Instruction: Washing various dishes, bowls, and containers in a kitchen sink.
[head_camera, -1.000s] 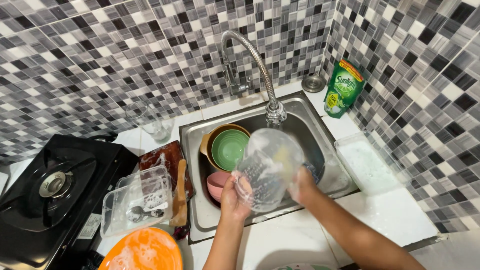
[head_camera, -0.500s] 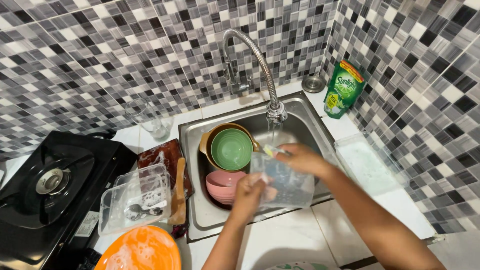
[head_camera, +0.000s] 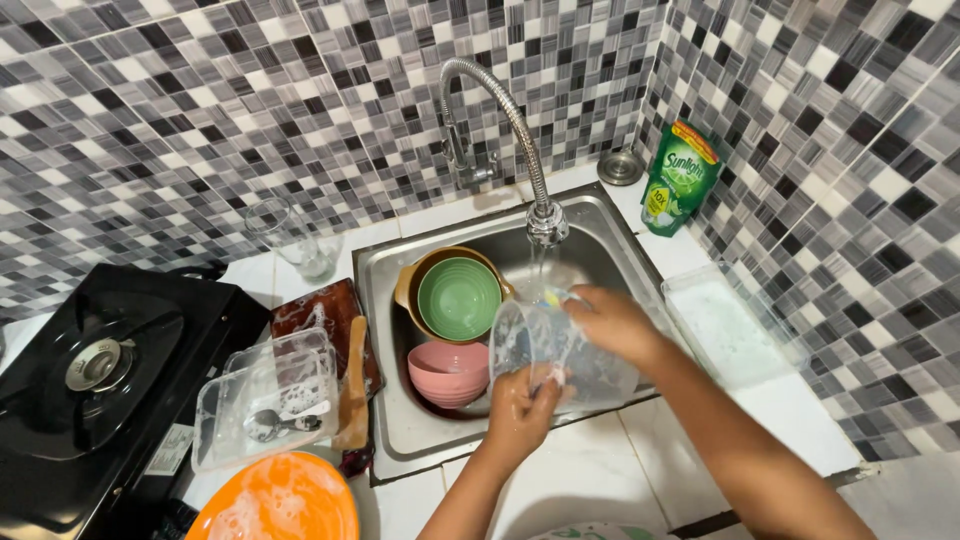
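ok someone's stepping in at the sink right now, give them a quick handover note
Left hand: soapy, grips the near rim of the clear plastic container.
Right hand: on the container's far side, at its mouth.
Container: tilted over the sink, under the running faucet, suds inside.
Done: container soaped.
Left: green bowl and pink bowl in the sink; orange plate and clear tub with spoon on the counter, all sudsy.

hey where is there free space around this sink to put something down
Free: white counter in front of the sink, and the strip between clear tray and green pouch. Crowded: the basin with stacked bowls and both hands, and the left side beside the stove.
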